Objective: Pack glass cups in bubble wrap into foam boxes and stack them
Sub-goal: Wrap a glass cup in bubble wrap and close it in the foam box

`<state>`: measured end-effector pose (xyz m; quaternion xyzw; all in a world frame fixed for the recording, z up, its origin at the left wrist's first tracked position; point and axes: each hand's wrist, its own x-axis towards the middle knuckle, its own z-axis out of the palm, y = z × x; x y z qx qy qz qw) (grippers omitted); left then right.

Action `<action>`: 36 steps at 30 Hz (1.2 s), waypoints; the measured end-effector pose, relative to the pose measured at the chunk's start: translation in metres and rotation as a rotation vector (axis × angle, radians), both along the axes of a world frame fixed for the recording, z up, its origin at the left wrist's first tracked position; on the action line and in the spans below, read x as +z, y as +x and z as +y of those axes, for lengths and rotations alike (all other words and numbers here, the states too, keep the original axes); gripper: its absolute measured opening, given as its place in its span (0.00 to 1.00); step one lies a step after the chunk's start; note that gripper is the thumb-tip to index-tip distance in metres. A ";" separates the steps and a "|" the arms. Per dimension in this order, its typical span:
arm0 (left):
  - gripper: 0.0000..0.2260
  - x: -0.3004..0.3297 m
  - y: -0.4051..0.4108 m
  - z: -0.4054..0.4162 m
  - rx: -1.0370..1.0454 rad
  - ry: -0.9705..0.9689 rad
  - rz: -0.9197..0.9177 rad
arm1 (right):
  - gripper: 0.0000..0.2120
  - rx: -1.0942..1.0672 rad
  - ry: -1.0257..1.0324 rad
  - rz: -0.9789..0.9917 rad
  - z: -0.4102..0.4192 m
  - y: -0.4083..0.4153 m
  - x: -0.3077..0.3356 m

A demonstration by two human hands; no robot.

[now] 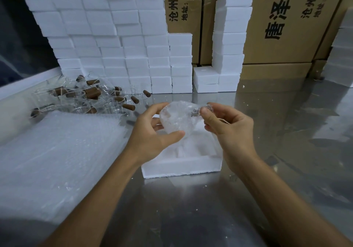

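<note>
1. Stacked foam boxes and printed cartons wall the back of my steel surface.
2. My left hand grips the wrapped cup, fingers curled round its body; my right hand pinches the bubble wrap's twisted end.
3. It hangs just above the open foam box, not yet seated, I judge.
4. Bare glass cups and bubble-wrap sheets wait at left, so plenty remains.
</note>
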<state>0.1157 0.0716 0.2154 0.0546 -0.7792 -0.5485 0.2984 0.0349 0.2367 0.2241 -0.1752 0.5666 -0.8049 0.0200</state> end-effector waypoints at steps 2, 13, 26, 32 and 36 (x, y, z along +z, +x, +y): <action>0.30 -0.005 0.003 0.000 0.030 -0.009 0.018 | 0.11 -0.032 0.085 0.104 -0.001 -0.001 -0.002; 0.25 -0.026 0.012 0.001 0.135 -0.140 -0.160 | 0.03 0.097 0.306 0.307 -0.005 -0.003 -0.019; 0.26 -0.035 0.011 -0.005 0.223 -0.354 -0.188 | 0.02 0.141 0.439 0.411 -0.005 -0.015 -0.037; 0.27 -0.040 0.005 -0.001 0.261 -0.250 -0.169 | 0.05 0.075 0.477 0.419 -0.010 -0.013 -0.046; 0.26 -0.043 0.007 -0.006 0.215 -0.286 -0.175 | 0.02 0.029 0.526 0.446 -0.009 -0.016 -0.046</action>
